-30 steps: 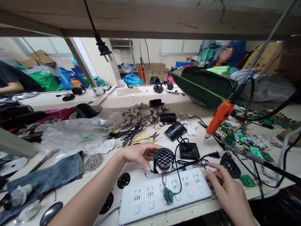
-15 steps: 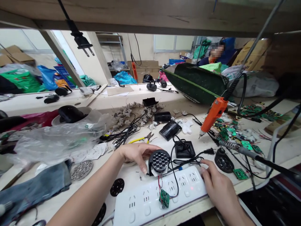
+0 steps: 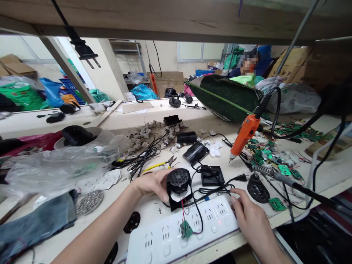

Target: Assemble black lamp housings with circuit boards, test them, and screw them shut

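While I watch from beside the bench, the left hand [image 3: 154, 185] grips a black housing [image 3: 176, 206] by its left side, thumb toward the front and the other fingers mostly hidden behind. Set into that housing is a round honeycomb face [image 3: 178, 176], turned upward, just above the far edge of a white power strip [image 3: 170, 234]. Red wires [image 3: 183, 208] drop from it to a small green circuit board [image 3: 186, 230] in front of the strip's sockets, between the two hands.

At the strip's right end is the right hand [image 3: 251, 216], thumb and forefinger drawn together by a tangle of black cord [image 3: 214, 190]; whether they pinch it, I can't tell. Just beyond those fingertips sits a square black base [image 3: 220, 175], and to their right lies a black oval part [image 3: 257, 189].

Beyond the left hand rest yellow-handled cutters [image 3: 158, 166]; to its left, a round heap of small metal pieces [image 3: 89, 202] and a denim cloth [image 3: 38, 223]. Above the right hand hangs an orange electric screwdriver [image 3: 243, 135], with loose circuit boards [image 3: 258, 158] past it. Farther off, behind a dark green sack [image 3: 224, 97], I can see another person [image 3: 233, 73].
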{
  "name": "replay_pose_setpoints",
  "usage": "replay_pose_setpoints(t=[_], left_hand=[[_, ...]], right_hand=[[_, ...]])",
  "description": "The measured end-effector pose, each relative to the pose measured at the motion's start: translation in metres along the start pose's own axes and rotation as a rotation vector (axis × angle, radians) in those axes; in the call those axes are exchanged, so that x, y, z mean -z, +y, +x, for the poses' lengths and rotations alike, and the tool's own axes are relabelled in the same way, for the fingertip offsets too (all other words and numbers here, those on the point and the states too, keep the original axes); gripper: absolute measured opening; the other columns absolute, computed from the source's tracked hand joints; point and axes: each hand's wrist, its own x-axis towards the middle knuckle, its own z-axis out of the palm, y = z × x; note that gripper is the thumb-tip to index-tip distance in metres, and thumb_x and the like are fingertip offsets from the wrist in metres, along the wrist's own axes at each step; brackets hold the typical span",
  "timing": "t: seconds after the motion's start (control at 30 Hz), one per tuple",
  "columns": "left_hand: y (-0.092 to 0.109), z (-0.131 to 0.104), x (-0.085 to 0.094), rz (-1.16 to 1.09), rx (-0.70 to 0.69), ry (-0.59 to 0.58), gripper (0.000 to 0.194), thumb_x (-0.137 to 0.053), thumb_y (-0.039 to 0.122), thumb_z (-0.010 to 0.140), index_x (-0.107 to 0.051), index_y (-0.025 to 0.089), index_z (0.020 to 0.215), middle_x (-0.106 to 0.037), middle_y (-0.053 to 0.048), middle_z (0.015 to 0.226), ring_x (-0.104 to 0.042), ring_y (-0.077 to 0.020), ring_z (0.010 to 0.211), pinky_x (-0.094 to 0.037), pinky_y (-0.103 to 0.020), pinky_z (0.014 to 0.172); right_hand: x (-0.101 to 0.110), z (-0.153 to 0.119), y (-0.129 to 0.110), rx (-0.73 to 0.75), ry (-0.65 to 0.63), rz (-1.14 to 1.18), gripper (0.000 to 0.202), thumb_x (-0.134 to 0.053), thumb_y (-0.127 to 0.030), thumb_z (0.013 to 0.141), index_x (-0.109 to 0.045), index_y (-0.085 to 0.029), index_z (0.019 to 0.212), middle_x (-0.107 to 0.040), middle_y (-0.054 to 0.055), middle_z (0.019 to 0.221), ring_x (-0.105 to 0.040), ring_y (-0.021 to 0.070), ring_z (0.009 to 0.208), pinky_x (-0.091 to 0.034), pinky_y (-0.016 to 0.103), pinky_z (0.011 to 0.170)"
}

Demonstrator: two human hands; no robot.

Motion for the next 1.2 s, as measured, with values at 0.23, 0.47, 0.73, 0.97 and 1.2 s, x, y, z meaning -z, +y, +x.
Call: replay_pose_setpoints(t=[0.23, 0.47, 0.73, 0.97, 1.2], left_hand=[[-0.004, -0.031, -0.034, -0.374, -0.194, 0.413, 0.054, -0.085, 0.03, 0.061, -0.068, 0.014, 0.11, -0.073, -0.011, 0.104, -0.067, -0.0259, 0.093, -0.05, -0.035, 0.085], [0.0, -0.042, -0.092, -0.834, -0.189, 0.654, 0.051, -0.051, 0.047, 0.091, -0.058, 0.008, 0.124, -0.071, -0.018, 0.105, -0.068, -0.031, 0.096, -0.052, -0.048, 0.088], [-0.014, -0.043, -0.124, -0.99, -0.251, 0.723, 0.05, -0.045, 0.047, 0.094, -0.058, 0.008, 0.123, -0.071, -0.018, 0.101, -0.069, -0.0316, 0.093, -0.054, -0.051, 0.084], [-0.016, -0.045, -0.135, -0.991, -0.22, 0.745, 0.054, -0.042, 0.05, 0.094, -0.061, 0.003, 0.112, -0.071, -0.022, 0.095, -0.07, -0.0321, 0.086, -0.057, -0.046, 0.072], [-0.011, -0.045, -0.14, -1.001, -0.242, 0.79, 0.047, -0.042, 0.044, 0.095, -0.063, 0.005, 0.112, -0.071, -0.02, 0.094, -0.07, -0.0306, 0.088, -0.055, -0.049, 0.08]], right_hand=[[0.004, 0.004, 0.003, 0.026, -0.005, 0.023, 0.034, -0.032, -0.042, 0.093, -0.058, -0.023, 0.103, -0.073, 0.003, 0.07, -0.07, 0.0251, 0.059, -0.052, 0.032, 0.053], [0.002, 0.008, 0.004, 0.169, 0.116, -0.032, 0.038, -0.03, -0.045, 0.096, -0.06, -0.022, 0.097, -0.072, 0.003, 0.065, -0.068, 0.0241, 0.049, -0.052, 0.031, 0.045], [0.008, 0.006, 0.003, 0.338, 0.143, -0.233, 0.044, -0.024, -0.048, 0.1, -0.059, -0.021, 0.094, -0.073, 0.006, 0.08, -0.071, 0.0232, 0.065, -0.054, 0.032, 0.051], [0.014, 0.01, -0.001, 0.454, 0.219, -0.235, 0.047, -0.025, -0.05, 0.101, -0.06, -0.02, 0.093, -0.065, 0.008, 0.084, -0.064, 0.0256, 0.074, -0.051, 0.039, 0.066], [0.026, -0.009, -0.071, 0.657, 0.122, 0.211, 0.011, -0.048, -0.02, 0.097, -0.057, -0.02, 0.102, -0.063, 0.006, 0.092, -0.062, 0.0197, 0.087, -0.05, 0.03, 0.078]])
